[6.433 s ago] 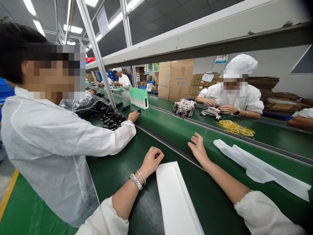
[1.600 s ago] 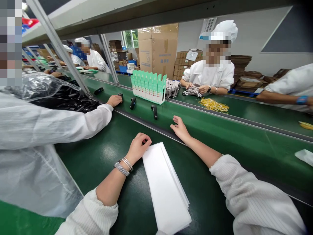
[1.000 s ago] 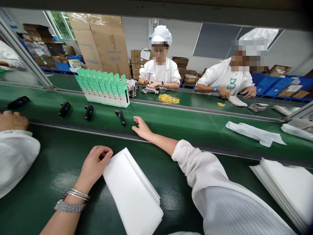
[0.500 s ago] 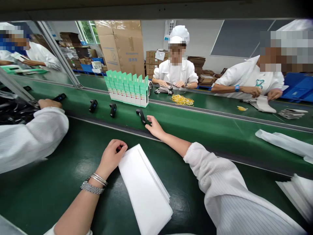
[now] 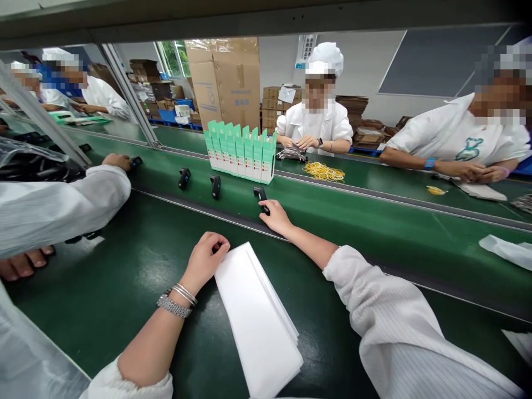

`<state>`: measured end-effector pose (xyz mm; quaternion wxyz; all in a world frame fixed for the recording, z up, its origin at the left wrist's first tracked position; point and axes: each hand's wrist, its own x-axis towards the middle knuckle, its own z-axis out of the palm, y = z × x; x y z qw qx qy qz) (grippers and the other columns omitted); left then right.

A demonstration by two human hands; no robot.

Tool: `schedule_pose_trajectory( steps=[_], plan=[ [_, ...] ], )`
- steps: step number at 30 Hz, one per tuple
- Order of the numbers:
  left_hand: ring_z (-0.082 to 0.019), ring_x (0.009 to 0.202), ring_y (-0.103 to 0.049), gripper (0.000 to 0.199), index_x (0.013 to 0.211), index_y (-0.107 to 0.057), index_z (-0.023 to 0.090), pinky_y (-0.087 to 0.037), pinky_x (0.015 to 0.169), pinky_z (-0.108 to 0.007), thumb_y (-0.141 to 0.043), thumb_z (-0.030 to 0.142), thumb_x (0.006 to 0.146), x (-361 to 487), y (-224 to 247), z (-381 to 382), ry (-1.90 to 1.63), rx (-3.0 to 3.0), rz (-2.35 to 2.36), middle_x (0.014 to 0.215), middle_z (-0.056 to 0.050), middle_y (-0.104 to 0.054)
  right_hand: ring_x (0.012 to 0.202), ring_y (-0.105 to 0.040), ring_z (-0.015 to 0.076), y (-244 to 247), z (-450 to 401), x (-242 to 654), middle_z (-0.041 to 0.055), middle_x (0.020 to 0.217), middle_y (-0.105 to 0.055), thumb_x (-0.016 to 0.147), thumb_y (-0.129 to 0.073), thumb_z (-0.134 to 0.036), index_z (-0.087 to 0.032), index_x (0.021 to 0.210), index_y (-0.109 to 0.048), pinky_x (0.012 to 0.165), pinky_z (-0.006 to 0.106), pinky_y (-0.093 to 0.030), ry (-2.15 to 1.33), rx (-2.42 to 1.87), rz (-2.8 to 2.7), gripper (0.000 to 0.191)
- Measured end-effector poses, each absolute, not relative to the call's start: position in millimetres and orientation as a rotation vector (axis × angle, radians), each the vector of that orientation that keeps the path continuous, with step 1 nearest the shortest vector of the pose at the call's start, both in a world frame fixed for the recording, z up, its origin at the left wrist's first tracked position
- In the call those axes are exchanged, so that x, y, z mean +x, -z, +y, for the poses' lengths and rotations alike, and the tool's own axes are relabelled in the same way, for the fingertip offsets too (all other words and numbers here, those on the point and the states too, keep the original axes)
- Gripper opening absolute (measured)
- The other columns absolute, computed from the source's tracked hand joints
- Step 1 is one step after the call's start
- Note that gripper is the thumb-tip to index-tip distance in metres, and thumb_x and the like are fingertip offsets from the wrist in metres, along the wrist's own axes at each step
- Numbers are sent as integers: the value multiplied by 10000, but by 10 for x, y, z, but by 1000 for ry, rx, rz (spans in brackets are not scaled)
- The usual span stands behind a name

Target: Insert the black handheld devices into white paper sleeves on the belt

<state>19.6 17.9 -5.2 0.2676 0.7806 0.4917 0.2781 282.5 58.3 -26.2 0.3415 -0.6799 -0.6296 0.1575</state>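
On the green bench before me lies a small stack of flat white sleeves (image 5: 260,321). My left hand (image 5: 208,255) pinches its upper left corner, thumb and forefinger together. Stretched forward over the green belt (image 5: 353,221), my right hand (image 5: 276,217) has its fingers closed round the lower end of a black angled handheld device (image 5: 261,194). The device's bent head points away from me. Two similar black devices, one (image 5: 215,187) nearer and another (image 5: 184,178) further left, rest on the belt.
Green and white cartons (image 5: 241,152) stand in a row beyond the belt, near yellow rubber bands (image 5: 324,172). At left, a co-worker's hand (image 5: 117,161) touches another black device (image 5: 136,162). A metal post (image 5: 128,94) rises behind. Co-workers sit opposite.
My right hand has closed on the black device it was beside. My left hand stays at the sleeves' corner. The view has swung left, and a co-worker's other hand shows at left.
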Motion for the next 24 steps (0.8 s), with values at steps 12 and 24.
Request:
schedule_pose_trajectory(
  steps=[12, 24],
  plan=[
    [-176, 723, -524, 379, 798, -584, 205, -392, 632, -289, -645, 578, 763, -107, -244, 122, -296, 2174, 1386, 812, -2, -559, 1110, -531, 295, 220, 696, 3145, 120, 1125, -567, 912, -448, -219, -273, 1238, -564, 919, 428, -454, -121, -2098, -1716, 350],
    [-169, 721, -547, 313, 755, -591, 188, -372, 657, -289, -392, 354, 929, 30, -282, -2, -351, 2311, 1300, 836, -27, -586, 741, -584, 180, 397, 834, 2996, -33, 816, -533, 739, -537, -204, -244, 1357, -278, 853, 416, -499, -689, -1279, -1157, 671]
  ],
)
